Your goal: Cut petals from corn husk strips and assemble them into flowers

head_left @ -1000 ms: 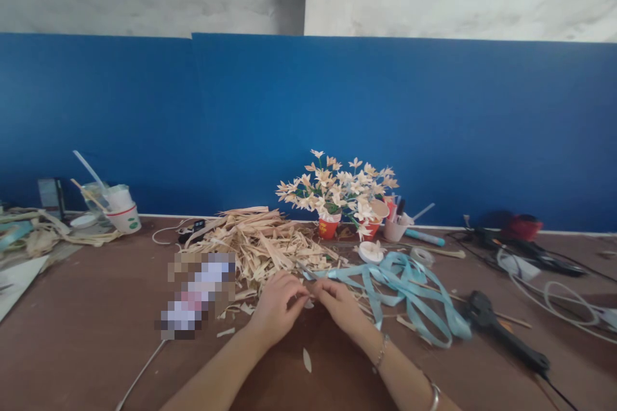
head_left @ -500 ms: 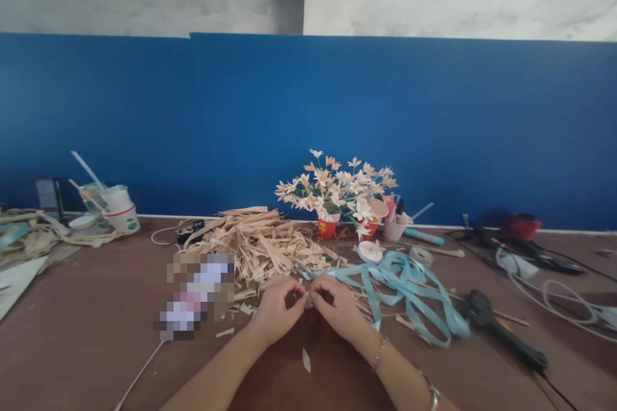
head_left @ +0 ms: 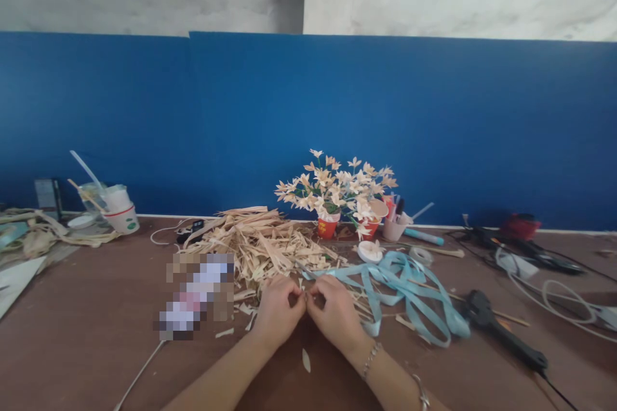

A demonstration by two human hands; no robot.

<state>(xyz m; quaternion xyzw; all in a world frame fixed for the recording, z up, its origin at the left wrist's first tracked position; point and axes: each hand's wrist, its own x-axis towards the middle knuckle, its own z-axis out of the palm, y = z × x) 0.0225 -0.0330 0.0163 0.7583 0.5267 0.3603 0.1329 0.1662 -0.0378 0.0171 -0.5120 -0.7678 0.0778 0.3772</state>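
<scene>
- While the left grip (head_left: 278,309) and right grip (head_left: 336,312) almost touch at the fingertips, each has thumb and forefinger pressed together; whether they pinch a scrap is too small to tell
- Nearer the wearer than both grips, a pale petal-shaped piece (head_left: 306,360) lies on the brown counter (head_left: 120,295)
- Just beyond the left grip, a heap of dry strips (head_left: 260,241)
- Right of the right grip, tangled blue ribbon (head_left: 407,300), then a black tool (head_left: 508,331)
- Farther beyond both grips, pale flowers (head_left: 332,192) in red cups (head_left: 328,227)

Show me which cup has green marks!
The white cup with a red rim, far left; the red cups and pale cup farther right show none.
</scene>
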